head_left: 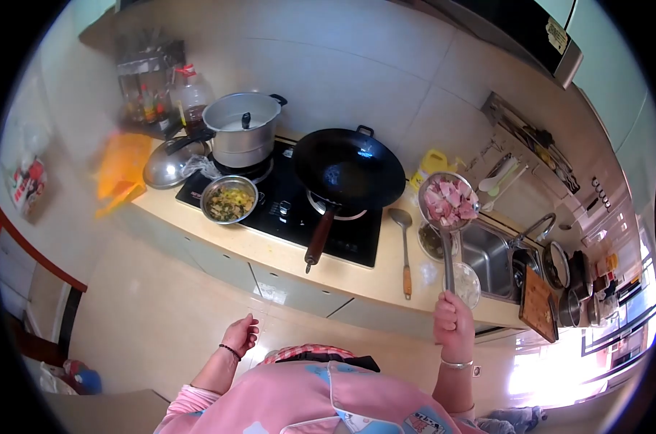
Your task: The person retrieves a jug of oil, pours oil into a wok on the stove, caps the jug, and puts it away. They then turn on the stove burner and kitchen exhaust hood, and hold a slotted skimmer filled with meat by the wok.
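Note:
My right hand (454,327) is wrapped round the handle of a long-handled metal ladle (449,257), raised over the counter near the sink. Its round bowl is heaped with pink and pale pieces of what looks like raw meat (449,203); whether the bowl has holes cannot be made out. My left hand (241,335) hangs low in front of the cabinets, fingers loosely curled and a little apart, holding nothing. A black wok (350,170) sits on the right burner, its wooden handle (321,242) pointing towards me. Beside the wok lies a spatula (404,249) with a wooden grip.
A pot (245,134) stands on the left burner. In front of it is a metal bowl (229,200) of chopped yellow and green food. A domed lid (170,166) lies farther left. Bowls partly under the ladle border the sink (485,257). A cutting board (538,305) leans at the right.

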The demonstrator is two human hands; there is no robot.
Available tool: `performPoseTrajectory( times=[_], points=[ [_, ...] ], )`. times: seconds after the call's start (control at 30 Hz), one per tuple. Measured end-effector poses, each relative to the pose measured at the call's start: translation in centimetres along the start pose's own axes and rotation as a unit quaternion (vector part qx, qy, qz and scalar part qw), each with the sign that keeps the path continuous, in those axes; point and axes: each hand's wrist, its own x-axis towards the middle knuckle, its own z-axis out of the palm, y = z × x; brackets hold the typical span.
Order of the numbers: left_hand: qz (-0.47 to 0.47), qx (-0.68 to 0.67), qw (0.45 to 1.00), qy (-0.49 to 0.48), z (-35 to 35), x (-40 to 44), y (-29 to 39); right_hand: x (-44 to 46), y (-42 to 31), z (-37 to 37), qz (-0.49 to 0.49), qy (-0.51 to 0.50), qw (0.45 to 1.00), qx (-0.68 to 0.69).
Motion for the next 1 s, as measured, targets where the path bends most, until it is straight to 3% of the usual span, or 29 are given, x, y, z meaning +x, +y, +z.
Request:
performPoseTrajectory(
  times=[0.37, 0.83, 1.0],
  points=[
    [-0.004, -0.023, 0.999, 0.041, -2.2, -0.7, -1.7, 1.2, -1.5, 3.3, 0.087, -0.068, 0.993, 0.044],
    [-0.01, 0.005, 0.999, 0.034, -1.0, 0.5, -1.8, -0.4, 1.2, -2.8, 0.085, 0.026, 0.996, 0.011],
    [-0.009, 0.032, 0.999, 0.016, 0.5, 1.1, -0.7, -1.1, 1.7, -4.9, 0.114, 0.005, 0.99, 0.082]
  ],
)
